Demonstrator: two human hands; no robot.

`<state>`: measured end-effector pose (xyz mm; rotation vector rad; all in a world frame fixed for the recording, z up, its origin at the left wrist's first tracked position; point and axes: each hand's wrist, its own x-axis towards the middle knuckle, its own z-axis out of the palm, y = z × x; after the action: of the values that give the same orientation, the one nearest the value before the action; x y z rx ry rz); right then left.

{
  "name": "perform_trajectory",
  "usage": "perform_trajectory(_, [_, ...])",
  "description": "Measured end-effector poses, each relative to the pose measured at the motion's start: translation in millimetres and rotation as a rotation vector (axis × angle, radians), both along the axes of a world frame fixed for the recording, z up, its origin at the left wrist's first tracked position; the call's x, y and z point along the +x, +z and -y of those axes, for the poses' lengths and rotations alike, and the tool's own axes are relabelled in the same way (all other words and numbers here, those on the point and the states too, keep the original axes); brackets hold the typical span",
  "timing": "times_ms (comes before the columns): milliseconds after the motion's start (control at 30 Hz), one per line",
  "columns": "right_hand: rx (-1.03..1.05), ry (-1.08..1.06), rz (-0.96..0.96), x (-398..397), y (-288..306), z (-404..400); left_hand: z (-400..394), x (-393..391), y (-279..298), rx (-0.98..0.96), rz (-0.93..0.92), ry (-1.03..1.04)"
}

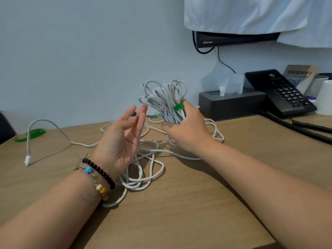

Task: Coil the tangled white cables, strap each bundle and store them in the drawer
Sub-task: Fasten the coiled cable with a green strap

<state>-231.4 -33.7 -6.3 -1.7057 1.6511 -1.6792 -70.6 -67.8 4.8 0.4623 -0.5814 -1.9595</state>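
Observation:
My right hand (186, 128) grips a coiled bundle of white cable (162, 97) held upright above the wooden desk (197, 203), with a green strap (178, 107) wrapped around it near my fingers. Just left of the bundle, my left hand (122, 139) is open, palm facing it, fingers spread, holding nothing. Below both hands a loose tangle of white cable (143, 169) lies on the desk; one end with a clear plug (27, 160) trails off to the left. A second green strap (30, 134) lies at the far left, a third (153, 115) behind the bundle.
A dark tissue box (231, 103) stands against the wall at the right, beside a black desk phone (280, 92) whose coiled cord (301, 129) runs along the desk. A WiFi sign (300, 73), white cups and a cloth-draped monitor (233, 39) are at the back right.

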Motion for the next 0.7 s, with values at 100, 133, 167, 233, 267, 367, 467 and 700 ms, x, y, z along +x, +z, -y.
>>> perform_trajectory(100, [0.005,0.017,-0.021,1.2,-0.2,-0.4,-6.1,-2.1,2.7,-0.056,-0.053,0.029])
perform_trajectory(133, [0.011,0.019,-0.028,1.4,-0.6,-0.2,-6.8,-3.6,3.0,-0.088,-0.025,0.044])
perform_trajectory(167, [0.022,0.019,-0.033,1.6,-1.3,0.2,-7.5,-5.3,2.9,-0.125,0.019,0.061])
perform_trajectory(233, [0.047,0.02,-0.03,2.1,-2.9,1.3,-7.9,-7.8,3.5,-0.166,0.093,0.094])
perform_trajectory(267, [0.053,0.018,-0.021,2.4,-3.3,1.6,-7.5,-8.4,4.1,-0.162,0.104,0.114])
perform_trajectory(367, [0.05,0.005,0.013,1.9,-2.4,1.9,-3.9,-8.6,6.3,-0.142,0.169,0.208])
perform_trajectory(467, [0.044,0.024,0.022,2.3,-1.6,1.2,0.0,-10.1,1.6,-0.289,0.465,0.229])
perform_trajectory(700, [0.011,0.037,-0.093,2.2,0.3,-1.7,-9.6,-11.3,-7.2,-0.917,1.195,0.171])
